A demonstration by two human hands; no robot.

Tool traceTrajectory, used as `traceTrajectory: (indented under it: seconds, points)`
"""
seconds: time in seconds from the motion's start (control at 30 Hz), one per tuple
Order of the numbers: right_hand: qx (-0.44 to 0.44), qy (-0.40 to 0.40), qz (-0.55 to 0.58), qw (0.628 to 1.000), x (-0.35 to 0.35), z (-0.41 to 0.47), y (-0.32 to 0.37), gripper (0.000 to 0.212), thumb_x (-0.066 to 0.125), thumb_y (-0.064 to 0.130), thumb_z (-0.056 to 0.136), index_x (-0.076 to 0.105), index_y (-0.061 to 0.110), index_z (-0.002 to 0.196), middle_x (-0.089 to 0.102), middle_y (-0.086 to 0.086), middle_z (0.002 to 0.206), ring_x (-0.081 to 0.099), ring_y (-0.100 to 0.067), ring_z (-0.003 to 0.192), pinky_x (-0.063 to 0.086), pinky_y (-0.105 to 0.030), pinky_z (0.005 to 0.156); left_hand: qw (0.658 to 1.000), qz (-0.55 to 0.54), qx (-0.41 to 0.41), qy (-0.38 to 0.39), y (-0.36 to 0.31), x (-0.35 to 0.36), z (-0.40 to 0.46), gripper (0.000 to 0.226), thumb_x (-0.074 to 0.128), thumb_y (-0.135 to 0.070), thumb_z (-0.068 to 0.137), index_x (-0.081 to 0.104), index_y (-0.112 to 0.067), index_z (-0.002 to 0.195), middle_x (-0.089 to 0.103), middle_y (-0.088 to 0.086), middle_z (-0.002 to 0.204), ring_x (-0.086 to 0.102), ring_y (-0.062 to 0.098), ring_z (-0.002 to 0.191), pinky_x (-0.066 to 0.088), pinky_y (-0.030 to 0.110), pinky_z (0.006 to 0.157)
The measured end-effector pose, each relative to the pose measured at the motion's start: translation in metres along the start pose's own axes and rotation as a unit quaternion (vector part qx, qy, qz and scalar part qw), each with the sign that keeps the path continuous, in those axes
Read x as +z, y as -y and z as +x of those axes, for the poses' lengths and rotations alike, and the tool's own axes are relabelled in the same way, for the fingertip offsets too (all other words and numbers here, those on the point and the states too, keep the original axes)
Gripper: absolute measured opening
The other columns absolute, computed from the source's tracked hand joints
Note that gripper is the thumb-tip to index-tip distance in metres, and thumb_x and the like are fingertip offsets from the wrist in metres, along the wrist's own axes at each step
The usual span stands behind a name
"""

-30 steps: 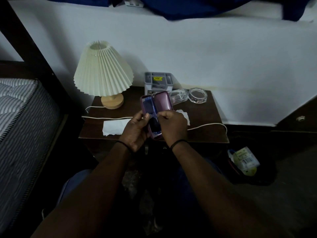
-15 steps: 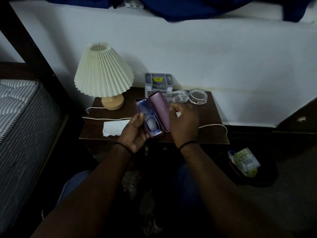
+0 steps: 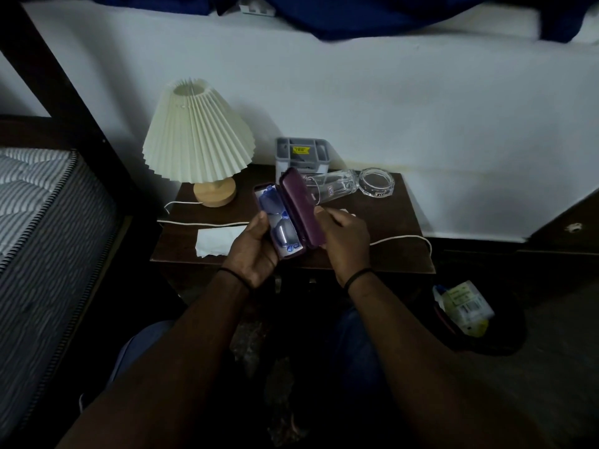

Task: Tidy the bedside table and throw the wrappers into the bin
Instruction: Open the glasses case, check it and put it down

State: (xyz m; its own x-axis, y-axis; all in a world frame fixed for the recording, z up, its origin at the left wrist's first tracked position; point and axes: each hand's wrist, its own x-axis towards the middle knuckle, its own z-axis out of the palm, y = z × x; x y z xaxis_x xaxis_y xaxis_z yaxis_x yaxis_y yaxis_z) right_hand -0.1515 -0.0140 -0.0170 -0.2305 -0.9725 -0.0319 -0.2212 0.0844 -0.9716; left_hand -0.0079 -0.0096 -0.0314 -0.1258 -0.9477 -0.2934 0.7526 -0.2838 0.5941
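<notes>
Swung nearer shut now, the case lid stands under the right hand, hinge pointing away; left hand grips the case.

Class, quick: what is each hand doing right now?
Left hand: grip curled round the base of the open purple hard-shell glasses case.
Right hand: fingers hold the case's raised lid.
</notes>
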Motion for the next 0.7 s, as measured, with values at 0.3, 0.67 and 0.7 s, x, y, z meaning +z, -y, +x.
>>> traceTrajectory:
  seconds: [0.3,0.67,0.7]
  points:
    - [-0.131,0.02,-0.156,0.979,0.018,-0.017,-0.002,0.036,0.073,0.038,0.078,0.074,0.023,0.111,0.075,0.007,0.102,0.069,-0.007,0.095,0.054,-0.029,0.09,0.998,0.056,-0.023,-0.026,0.002,-0.009,0.008,0.059,0.034,-0.058,0.096,0.057,-0.017,0.131,0.069,0.015,0.115,0.067,0.028,0.102,0.059,0.04,0.08]
    - [-0.169,0.124,-0.217,0.954,0.031,-0.022,-0.015,0.053,0.069,0.036,0.081,0.06,0.026,0.132,0.07,0.002,0.121,0.064,-0.012,0.111,0.051,-0.03,0.098,0.992,0.109,-0.023,-0.066,-0.005,-0.017,0.014,0.035,0.051,-0.02,0.099,0.053,-0.005,0.13,0.067,0.015,0.101,0.067,0.025,0.085,0.057,0.036,0.074]
    - [-0.175,0.132,-0.235,0.947,0.033,-0.022,-0.017,0.059,0.071,0.038,0.079,0.057,0.026,0.135,0.069,0.001,0.122,0.064,-0.013,0.112,0.051,-0.031,0.098,0.99,0.118,-0.023,-0.077,-0.006,-0.018,0.014,0.037,0.052,-0.02,0.099,0.053,-0.002,0.131,0.067,0.017,0.102,0.067,0.026,0.086,0.056,0.037,0.074]
